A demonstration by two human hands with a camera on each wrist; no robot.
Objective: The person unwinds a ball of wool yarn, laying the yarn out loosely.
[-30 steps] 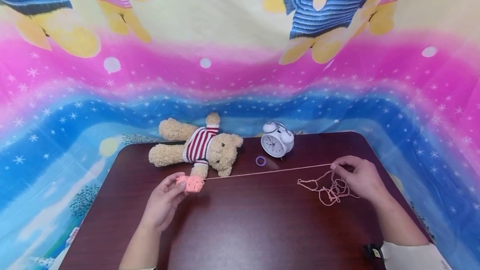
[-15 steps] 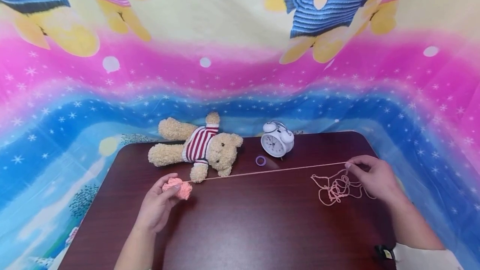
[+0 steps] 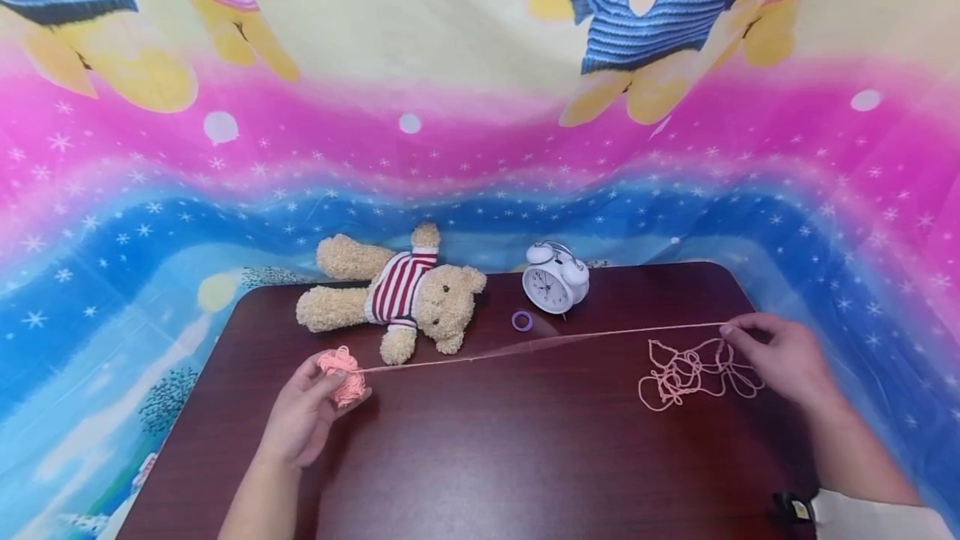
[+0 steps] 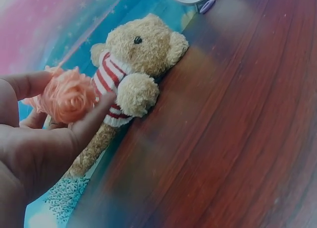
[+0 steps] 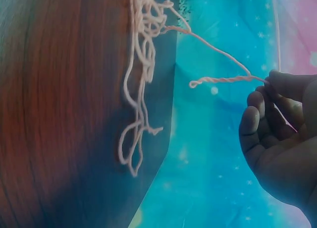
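Observation:
My left hand [image 3: 302,417] holds a small ball of peach-pink yarn [image 3: 343,380] between thumb and fingers, above the table's left side. In the left wrist view the wound yarn ball [image 4: 70,96] sits between thumb and fingertips. One strand [image 3: 637,330] stretches across to my right hand [image 3: 783,361], whose thumb and fingertip pinch it at the far right. Below the right hand lies a loose tangle of the same yarn [image 3: 678,377]. A short twisted piece of yarn [image 5: 220,80] sticks out from the right fingertips in the right wrist view.
A teddy bear [image 3: 397,294] in a red-and-white striped sweater lies on its back at the rear left of the dark wooden table [image 3: 525,457]. A white twin-bell alarm clock [image 3: 551,282] stands behind a purple ring [image 3: 522,321]. A printed cloth [image 3: 480,148] hangs around the table.
My right hand has moved right, drawing out more strand, and the tangle's right side has spread after it. My left hand has shifted left and slightly down, and the yarn ball has turned.

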